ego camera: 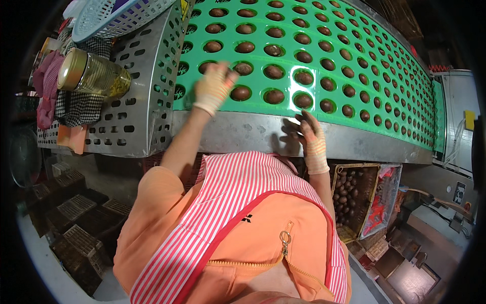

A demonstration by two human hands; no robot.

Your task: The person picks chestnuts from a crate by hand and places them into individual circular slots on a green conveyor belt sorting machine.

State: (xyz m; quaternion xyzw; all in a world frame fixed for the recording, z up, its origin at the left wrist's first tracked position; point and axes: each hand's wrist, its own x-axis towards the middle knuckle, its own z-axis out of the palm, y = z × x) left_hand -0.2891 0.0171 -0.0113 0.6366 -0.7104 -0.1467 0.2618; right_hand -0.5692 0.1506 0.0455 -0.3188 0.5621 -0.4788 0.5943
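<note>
A green plastic conveyor tray (253, 108) carries rows of dark brown eggs (273, 96), each sitting in an oval pocket. My left hand (215, 86), in a striped knit glove, is over the near-left pockets, next to an egg (243, 68). Its fingers are blurred, and whether they hold anything is unclear. Over the near metal rail (243, 131) is my right hand (313, 141), also gloved, with dark fingertips apart and nothing seen in them. Those fingertips are just below an egg (303, 100) in the front row. Pockets along the left end show no eggs.
At left, a perforated metal guard (131, 91) borders the belt, with a lidded glass jar (100, 74), cloths (49, 87) and a blue plastic basket (114, 22) on it. Below the rail at right stands a crate (355, 233) of eggs. Stacked crates (81, 243) fill the lower left.
</note>
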